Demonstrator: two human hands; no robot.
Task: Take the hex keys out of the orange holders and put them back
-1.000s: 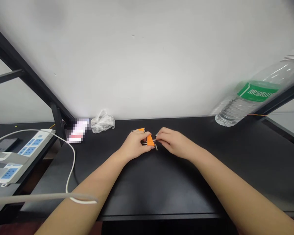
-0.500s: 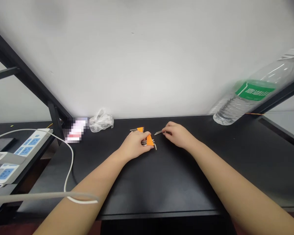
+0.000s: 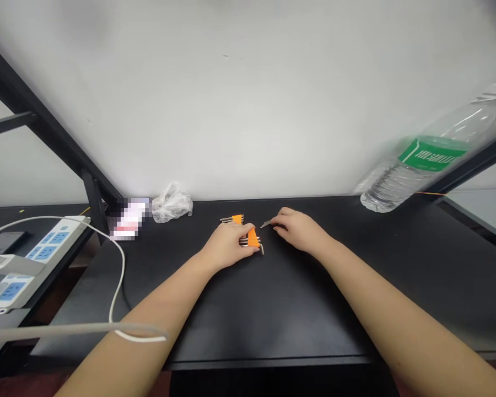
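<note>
On a black table [image 3: 273, 309], my left hand [image 3: 228, 246] is closed around an orange holder of metal hex keys [image 3: 253, 238], pressing it to the surface. My right hand [image 3: 300, 230] lies just right of it, fingers pinched on a single loose hex key [image 3: 267, 223] that points left. A second orange holder with hex keys [image 3: 234, 219] lies a little behind my left hand, apart from both hands.
A crumpled clear plastic bag [image 3: 171, 203] sits at the back by the wall. A clear water bottle with a green label [image 3: 421, 165] stands at the back right. A white power strip [image 3: 33, 259] and its white cable [image 3: 118, 275] lie at the left.
My right hand has drawn away from the orange holder, to the right and back, with one hex key in its fingers. The left hand has stayed on the holder.
</note>
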